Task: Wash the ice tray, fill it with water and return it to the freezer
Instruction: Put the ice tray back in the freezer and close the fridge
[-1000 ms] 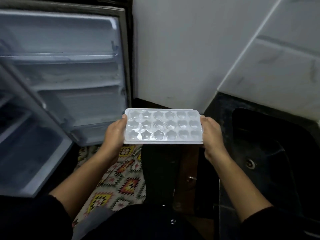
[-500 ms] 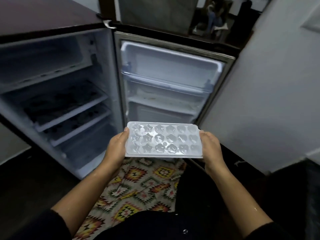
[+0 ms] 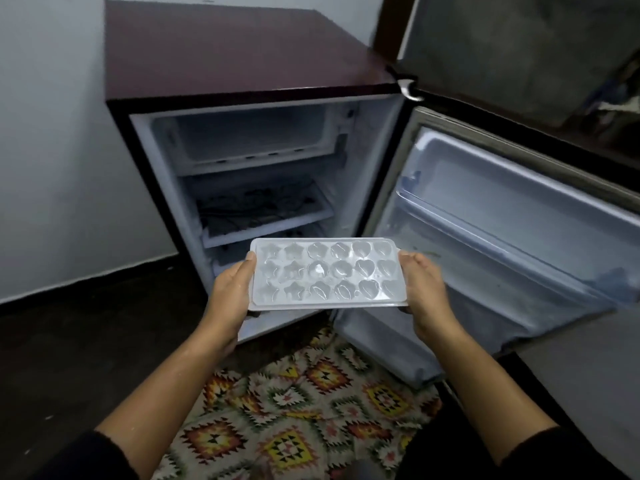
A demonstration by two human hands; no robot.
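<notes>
Hold the ice tray [image 3: 325, 273] level, clasped at its ends by left grip [image 3: 232, 292] and right grip [image 3: 424, 289], sliding slowly into the freezer [image 3: 252, 133].

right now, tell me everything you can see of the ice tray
The ice tray is a pale, translucent-looking plastic rectangle with rounded corners. It has three rows of six moulds: stars left, flowers middle, hearts right, glinting as if wet or filled. It is held roughly level, long side across, before the open fridge; the left hand grips one short end, the right hand the other.
</notes>
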